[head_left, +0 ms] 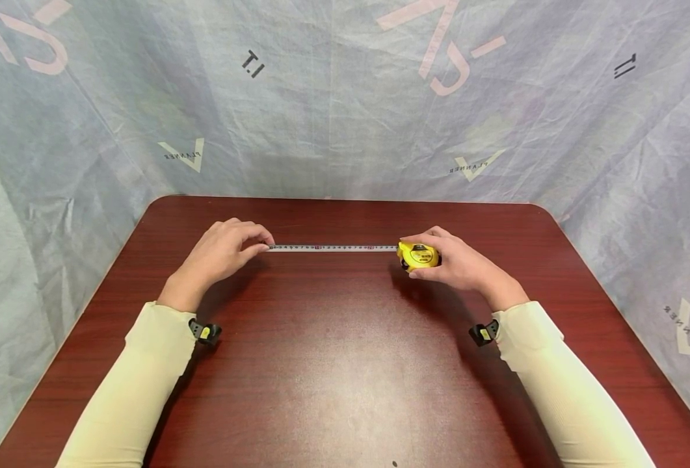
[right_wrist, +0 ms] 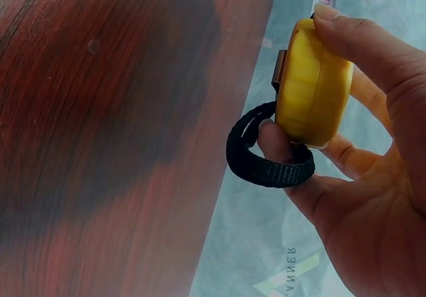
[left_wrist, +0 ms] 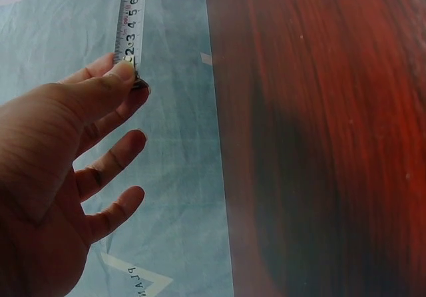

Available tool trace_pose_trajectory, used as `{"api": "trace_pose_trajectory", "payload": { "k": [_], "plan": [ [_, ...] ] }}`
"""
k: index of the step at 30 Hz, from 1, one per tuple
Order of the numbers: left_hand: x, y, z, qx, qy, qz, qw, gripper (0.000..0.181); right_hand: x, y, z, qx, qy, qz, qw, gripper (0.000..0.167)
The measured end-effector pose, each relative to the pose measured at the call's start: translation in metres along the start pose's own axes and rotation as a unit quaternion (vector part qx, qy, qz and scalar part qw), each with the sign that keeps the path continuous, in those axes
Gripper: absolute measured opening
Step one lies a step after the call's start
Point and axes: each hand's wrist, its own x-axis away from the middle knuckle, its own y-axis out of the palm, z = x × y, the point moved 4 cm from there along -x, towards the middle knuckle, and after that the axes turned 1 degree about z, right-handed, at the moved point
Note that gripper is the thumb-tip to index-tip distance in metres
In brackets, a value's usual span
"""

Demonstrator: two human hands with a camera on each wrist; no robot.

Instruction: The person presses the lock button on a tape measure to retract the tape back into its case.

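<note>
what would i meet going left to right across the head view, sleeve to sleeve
left sleeve → left hand → tape blade → yellow case → right hand → right sleeve

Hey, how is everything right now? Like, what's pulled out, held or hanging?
Measuring strip: pulled out, straight
Yellow tape case: held
Black strap: curved in a loop
Left hand: pinching the measuring strip's end
Right hand: gripping the yellow tape case
Cloth backdrop: hanging, wrinkled
</note>
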Motion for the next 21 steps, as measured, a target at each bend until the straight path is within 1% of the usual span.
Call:
{"api": "trace_pose_trajectory", "payload": {
  "k": [5,14,18,21],
  "plan": [
    [-0.0004,0.0008,0.0008,0.000,-0.009,-0.005,1.0000,0.011,-0.0006,0.0008,-0.0004,-0.003,0.005,0.000,1.0000,0.063],
    [-0.0013,0.0018,0.0033,0.002,0.012,0.008,0.9999,0.011,-0.0017,0.0020,0.0002,-0.003,0.005,-0.001,1.0000,0.063],
    [-0.0028,0.0019,0.0038,0.002,0.016,0.011,0.9998,0.011,-0.0029,0.0025,-0.0001,0.000,0.002,-0.001,1.0000,0.063],
    [-0.0033,0.0022,0.0042,0.002,0.015,0.008,0.9999,0.011,-0.0038,0.0031,-0.0009,0.001,0.001,0.000,1.0000,0.063]
  ]
}}
